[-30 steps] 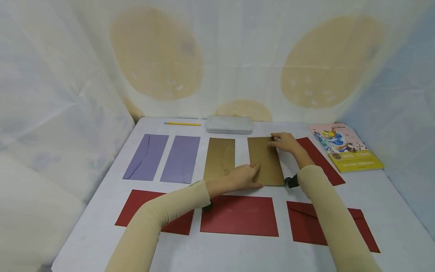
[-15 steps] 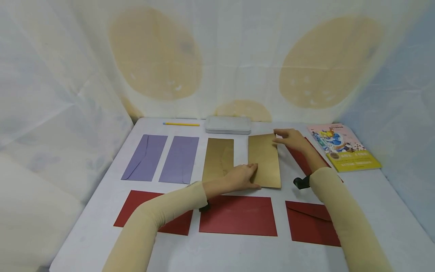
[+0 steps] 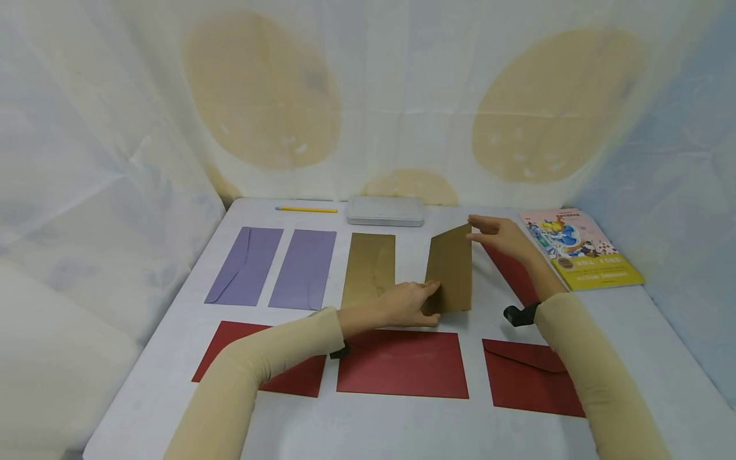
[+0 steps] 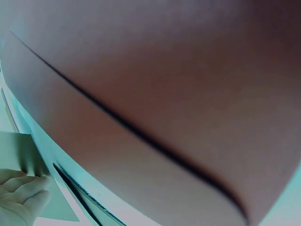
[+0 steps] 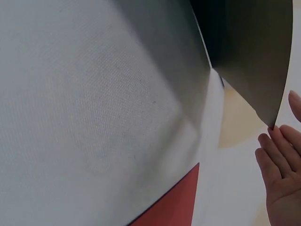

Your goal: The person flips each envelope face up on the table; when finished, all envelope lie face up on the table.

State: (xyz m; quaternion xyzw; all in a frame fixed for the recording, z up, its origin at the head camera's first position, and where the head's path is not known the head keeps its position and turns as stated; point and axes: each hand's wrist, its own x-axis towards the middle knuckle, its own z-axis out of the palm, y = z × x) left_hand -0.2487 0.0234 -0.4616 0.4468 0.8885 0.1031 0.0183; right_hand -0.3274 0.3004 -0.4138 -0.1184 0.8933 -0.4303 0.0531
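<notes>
A gold envelope (image 3: 451,271) is tilted up from the white table, its right edge raised and its left edge low. My right hand (image 3: 503,236) pinches its top right corner; in the right wrist view the fingertips of that hand (image 5: 280,160) meet the corner of the envelope (image 5: 258,61). Near the lower left edge, my left hand (image 3: 405,303) holds the same envelope, fingers on its face and thumb by the bottom edge. Flat to the left lies a second gold envelope (image 3: 370,265), partly covered by the left hand.
Two purple envelopes (image 3: 244,265) lie at the left. Red envelopes (image 3: 402,364) form a front row, and another red one (image 3: 512,271) lies under the right forearm. A grey case (image 3: 385,211) and a yellow pencil (image 3: 307,209) sit at the back, a picture book (image 3: 581,249) at right.
The right edge of the gold envelope has risen from the table, turning the envelope steeply. My right hand has moved up and right with its corner; the left hand has barely moved.
</notes>
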